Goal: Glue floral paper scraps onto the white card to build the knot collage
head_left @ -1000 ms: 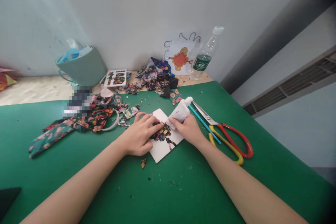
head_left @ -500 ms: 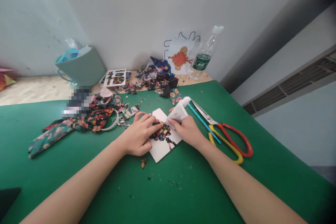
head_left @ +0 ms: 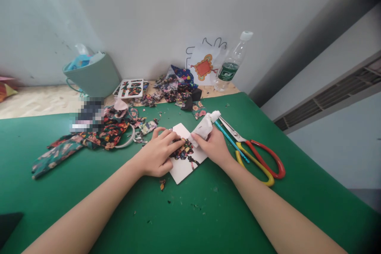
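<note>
A white card (head_left: 180, 175) lies slanted on the green tabletop, with dark floral fabric pieces (head_left: 186, 151) set on it. My left hand (head_left: 159, 152) rests on the card's left side, fingers apart and fingertips touching the fabric pieces. In my right hand (head_left: 217, 145) is a crumpled white squeeze tube (head_left: 203, 130), gripped over the card's right corner. The white cap end of the tube points up and to the right, away from the card. Just right of that hand lie a blue stick (head_left: 230, 139) and large scissors (head_left: 256, 149) with red and yellow handles.
Floral cloth (head_left: 101, 135) and a white ring (head_left: 128, 139) lie to the left. Behind are a grey-green basket (head_left: 92, 75), a finished-looking patterned card (head_left: 131, 88), a heap of fabric scraps (head_left: 175, 85), a knot picture (head_left: 204, 67) and a plastic bottle (head_left: 228, 70).
The tube in my right hand has tipped a little, its cap end shifting right and slightly lower. My left hand and the card stay in place.
</note>
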A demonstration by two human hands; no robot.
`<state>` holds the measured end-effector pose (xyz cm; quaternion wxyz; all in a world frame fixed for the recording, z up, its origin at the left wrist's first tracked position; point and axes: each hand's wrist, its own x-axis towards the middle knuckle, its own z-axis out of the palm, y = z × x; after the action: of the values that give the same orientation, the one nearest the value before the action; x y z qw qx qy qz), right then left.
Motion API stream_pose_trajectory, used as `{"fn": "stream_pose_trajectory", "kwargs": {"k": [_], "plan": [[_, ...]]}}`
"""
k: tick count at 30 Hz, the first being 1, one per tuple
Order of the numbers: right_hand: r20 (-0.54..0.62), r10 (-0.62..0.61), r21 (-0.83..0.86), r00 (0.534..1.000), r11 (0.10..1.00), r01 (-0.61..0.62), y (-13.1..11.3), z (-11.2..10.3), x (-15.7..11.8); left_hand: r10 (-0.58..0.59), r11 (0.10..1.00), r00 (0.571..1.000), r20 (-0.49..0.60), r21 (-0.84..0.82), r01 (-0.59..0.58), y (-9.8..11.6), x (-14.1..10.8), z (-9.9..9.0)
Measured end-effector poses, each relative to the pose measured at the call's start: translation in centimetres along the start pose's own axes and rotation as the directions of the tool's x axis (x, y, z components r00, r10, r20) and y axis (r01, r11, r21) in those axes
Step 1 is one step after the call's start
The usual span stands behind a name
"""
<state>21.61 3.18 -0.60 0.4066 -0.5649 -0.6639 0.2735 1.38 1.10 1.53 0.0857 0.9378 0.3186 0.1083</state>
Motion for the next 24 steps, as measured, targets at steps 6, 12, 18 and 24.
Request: {"fn": "stream_pose_trajectory", "kwargs": {"k": [6,12,18,24], "plan": [[0.008,-0.001,-0.013,1.0,1.0,0.001,-0.13,0.0,-0.04,0.003,1.0,1.0,-0.009,0.0,-0.003,-0.08,0.02,0.08],[-0.001,-0.026,-0.058,1.0,0.998,0.026,-0.39,0.03,-0.09,-0.006,1.0,1.0,-0.003,0.004,0.006,-0.02,0.04,0.03],[0.022,-0.058,-0.104,0.998,0.993,0.06,-0.58,0.01,-0.18,-0.006,1.0,1.0,0.009,0.013,0.006,0.03,0.07,0.03],[0.057,-0.057,-0.12,0.997,0.991,0.063,-0.64,0.01,-0.2,-0.008,1.0,1.0,0.003,0.024,0.008,0.07,0.08,0.02]]}}
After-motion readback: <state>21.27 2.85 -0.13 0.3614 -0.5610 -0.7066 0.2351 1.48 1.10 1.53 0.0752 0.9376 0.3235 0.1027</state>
